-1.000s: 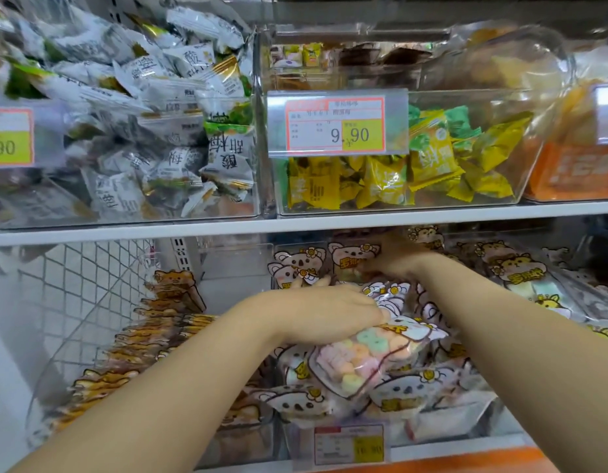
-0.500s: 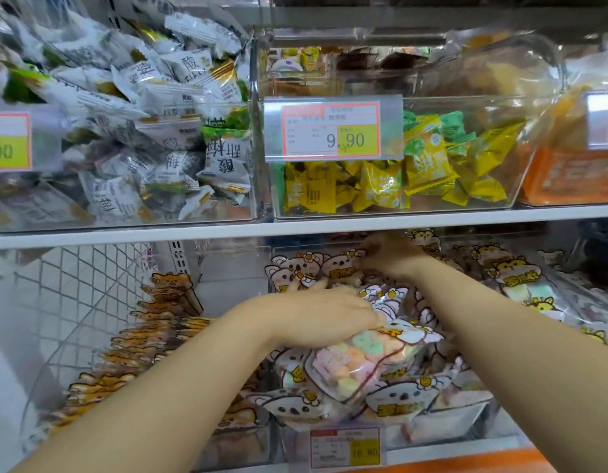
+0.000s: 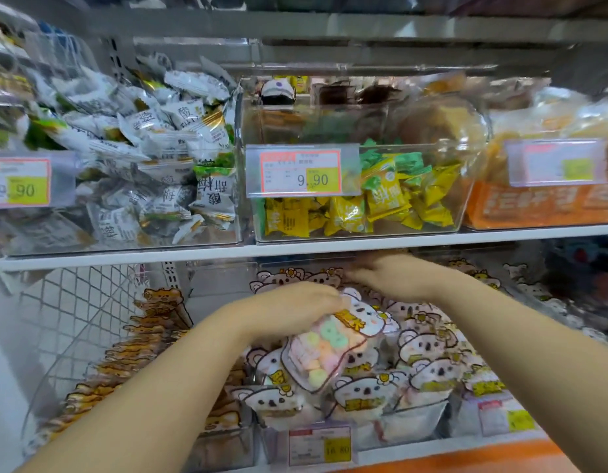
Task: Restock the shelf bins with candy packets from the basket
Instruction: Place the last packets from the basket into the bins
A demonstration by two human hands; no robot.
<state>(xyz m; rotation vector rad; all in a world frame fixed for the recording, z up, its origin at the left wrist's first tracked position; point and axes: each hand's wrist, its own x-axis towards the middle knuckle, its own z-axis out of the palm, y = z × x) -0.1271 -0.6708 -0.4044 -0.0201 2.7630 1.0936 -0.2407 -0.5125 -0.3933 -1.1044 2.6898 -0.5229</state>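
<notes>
My left hand (image 3: pixel 295 310) grips a clear koala-print candy packet (image 3: pixel 330 346) full of pastel sweets, held tilted above the front of the lower middle bin (image 3: pixel 309 448). That bin is packed with several more koala packets (image 3: pixel 422 353). My right hand (image 3: pixel 394 276) reaches deeper into the same bin, just under the white shelf edge, with its fingers stretched flat over the packets at the back. The basket is out of view.
Left of the koala bin stands a row of orange bear packets (image 3: pixel 132 356) beside a white wire grid (image 3: pixel 74 312). On the shelf above sit clear bins of white-green packets (image 3: pixel 159 158), yellow-green packets (image 3: pixel 381 199) and orange packs (image 3: pixel 541 203), each with a price tag.
My right hand has pulled back slightly from the rear of the bin toward the left. My left hand keeps its hold on the same packet in about the same place.
</notes>
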